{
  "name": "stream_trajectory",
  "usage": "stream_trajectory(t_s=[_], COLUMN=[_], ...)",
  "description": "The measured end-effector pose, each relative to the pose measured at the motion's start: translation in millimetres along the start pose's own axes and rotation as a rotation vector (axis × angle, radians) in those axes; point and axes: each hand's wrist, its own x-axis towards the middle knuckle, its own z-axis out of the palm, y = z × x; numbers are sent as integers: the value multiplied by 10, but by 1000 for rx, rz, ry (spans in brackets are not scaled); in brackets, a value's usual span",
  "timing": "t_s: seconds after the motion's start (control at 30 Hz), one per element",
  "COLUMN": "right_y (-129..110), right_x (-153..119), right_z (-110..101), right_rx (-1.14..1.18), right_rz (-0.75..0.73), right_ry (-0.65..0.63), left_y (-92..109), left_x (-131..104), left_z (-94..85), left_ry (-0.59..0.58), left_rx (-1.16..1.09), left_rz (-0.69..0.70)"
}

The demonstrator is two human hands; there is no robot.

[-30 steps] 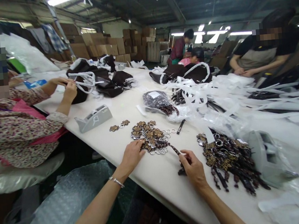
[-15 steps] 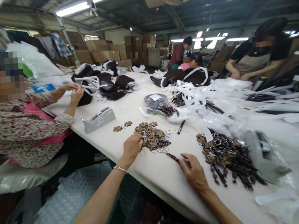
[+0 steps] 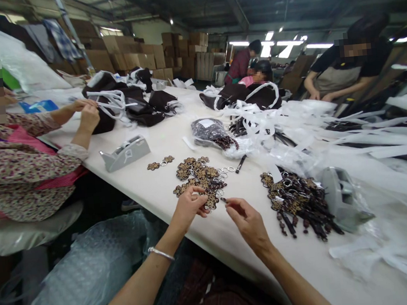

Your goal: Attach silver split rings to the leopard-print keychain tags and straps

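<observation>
My left hand (image 3: 189,209) is closed at the near edge of a pile of leopard-patterned flower charms (image 3: 196,169) with metal rings. Its thumb and fingers pinch one flower charm (image 3: 212,199), which has a ring at its lower edge. Just to the right, my right hand (image 3: 249,224) is closed too. A small dark beaded piece (image 3: 224,200) pokes out from its fingertips; the rest is hidden by the hand. Further right lies a heap of finished-looking keychains (image 3: 296,201), with flower charms, rings and dark beaded strands.
Two tape dispensers, one grey (image 3: 127,152) and one at right (image 3: 340,195), stand on the white table (image 3: 150,190). A bag of dark beads (image 3: 208,130) and white strips (image 3: 293,121) lie beyond. A co-worker's hands (image 3: 88,115) work at left; another person stands at right.
My left hand has come nearer, now with a flower charm. My right hand has moved up and left towards it, with the dark beaded piece at its fingertips. The view has shifted slightly.
</observation>
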Motion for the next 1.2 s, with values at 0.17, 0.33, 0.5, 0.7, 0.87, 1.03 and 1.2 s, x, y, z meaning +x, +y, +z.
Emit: stream_trajectory(t_s=[0.17, 0.33, 0.5, 0.7, 0.87, 1.03, 1.2], right_y=[-38, 117, 247, 347, 354, 306, 310], right_x=[-59, -78, -44, -46, -57, -24, 2], right_z=[166, 73, -62, -57, -90, -116, -114], right_rx=[277, -31, -407, -440, -376, -302, -283], right_rz=[229, 213, 51, -51, -47, 19, 22], right_ry=[-143, -186, -217, -172, -177, -141, -140], left_y=[-153, -317, -285, -299, -286, -236, -227], left_x=[-239, -237, 28, 353, 456, 444, 351], left_z=[251, 240, 10, 47, 66, -49, -87], left_ry=[-1, -61, 53, -31, -147, -144, -204], left_rx=[-98, 527, 1011, 1236, 1349, 1411, 1411], left_rz=[17, 145, 321, 384, 458, 463, 446])
